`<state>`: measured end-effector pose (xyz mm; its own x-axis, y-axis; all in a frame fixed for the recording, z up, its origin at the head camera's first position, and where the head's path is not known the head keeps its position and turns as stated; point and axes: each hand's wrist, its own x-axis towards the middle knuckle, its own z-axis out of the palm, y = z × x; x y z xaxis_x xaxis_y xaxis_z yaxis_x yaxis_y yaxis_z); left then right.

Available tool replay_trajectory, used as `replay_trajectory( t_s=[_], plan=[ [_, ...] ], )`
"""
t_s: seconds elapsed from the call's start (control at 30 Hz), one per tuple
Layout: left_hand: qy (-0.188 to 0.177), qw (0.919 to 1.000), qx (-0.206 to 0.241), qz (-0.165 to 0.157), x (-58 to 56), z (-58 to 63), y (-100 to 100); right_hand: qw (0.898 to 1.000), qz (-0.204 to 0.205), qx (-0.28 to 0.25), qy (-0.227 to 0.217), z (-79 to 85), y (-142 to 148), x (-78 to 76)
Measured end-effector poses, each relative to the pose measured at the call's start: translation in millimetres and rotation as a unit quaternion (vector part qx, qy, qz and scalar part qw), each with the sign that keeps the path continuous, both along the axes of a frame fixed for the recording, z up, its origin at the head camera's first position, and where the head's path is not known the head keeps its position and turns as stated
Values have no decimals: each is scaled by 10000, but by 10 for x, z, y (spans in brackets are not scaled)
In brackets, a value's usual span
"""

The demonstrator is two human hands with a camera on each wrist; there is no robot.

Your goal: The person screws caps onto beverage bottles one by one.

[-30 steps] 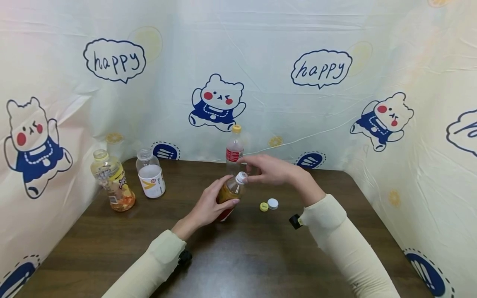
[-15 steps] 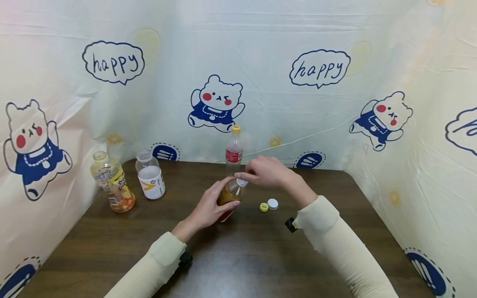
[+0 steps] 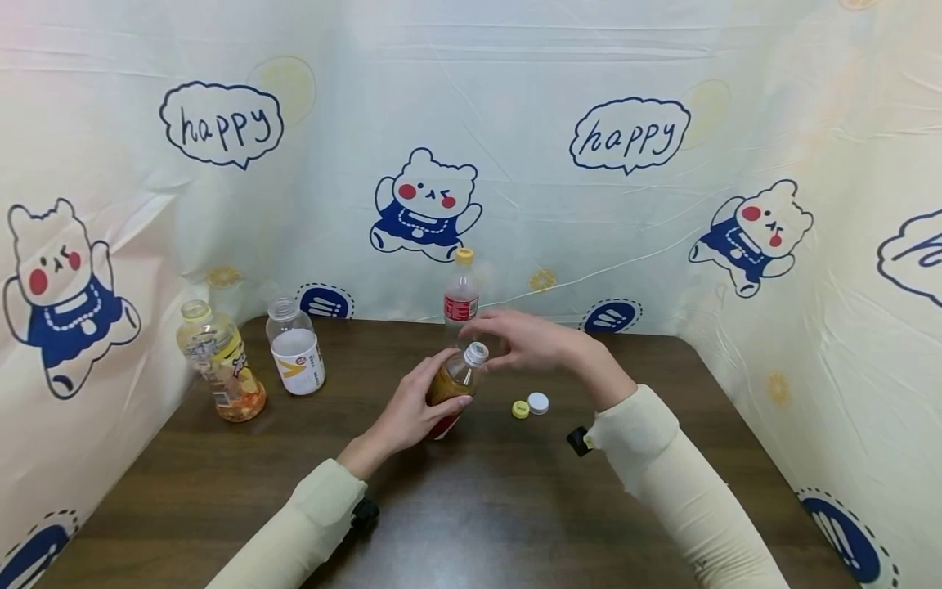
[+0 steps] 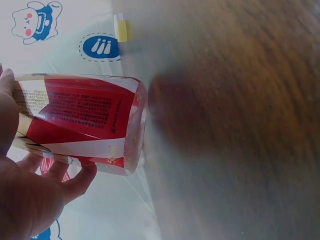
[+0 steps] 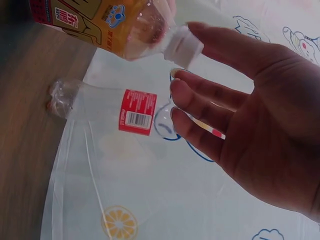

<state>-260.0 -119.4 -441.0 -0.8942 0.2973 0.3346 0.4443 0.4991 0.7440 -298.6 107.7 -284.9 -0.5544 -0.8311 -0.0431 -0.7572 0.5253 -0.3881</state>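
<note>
My left hand [image 3: 412, 409] grips a plastic drink bottle [image 4: 80, 117] with a red, gold and white label, fingers and thumb wrapped round its body. The bottle leans to the right, its neck pointing up toward my other hand. A white cap [image 3: 476, 353] sits on its mouth. My right hand [image 3: 526, 339] hovers at that cap with fingers loosely bent and spread. In the right wrist view, the thumb tip lies right at the upper edge of the cap [image 5: 183, 47], while the fingertips [image 5: 178, 86] hang below it with a gap between.
Behind the hands stands a clear bottle [image 3: 461, 308] with a red label and yellow cap. Two uncapped bottles, one yellow-labelled [image 3: 224, 364] and one white-labelled [image 3: 298, 360], stand at the left. A yellow cap [image 3: 520, 409] and a white cap [image 3: 539, 402] lie on the brown table [image 3: 471, 507].
My right hand was spread beside the cap, then closed over it half a second ago; now its fingers have loosened and the cap shows again. My left hand and the bottle stay nearly still.
</note>
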Motion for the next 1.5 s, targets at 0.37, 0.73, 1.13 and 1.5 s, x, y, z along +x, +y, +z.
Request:
replay_trajectory(
  t_s=[0.37, 0.73, 1.13, 1.5],
  plan=[
    [64, 9999, -82, -73, 16, 17, 18, 9983, -403, 279, 330, -76, -75, -51],
    [148, 9998, -110, -43, 31, 28, 20, 9967, -666, 377, 253, -29, -38, -11],
    [50, 9999, -85, -82, 33, -6, 17, 9986, -388, 296, -185, -77, -41, -17],
    [-22, 10000, -4, -3, 12, -11, 5, 9960, -715, 483, 246, -83, -34, -5]
  ],
)
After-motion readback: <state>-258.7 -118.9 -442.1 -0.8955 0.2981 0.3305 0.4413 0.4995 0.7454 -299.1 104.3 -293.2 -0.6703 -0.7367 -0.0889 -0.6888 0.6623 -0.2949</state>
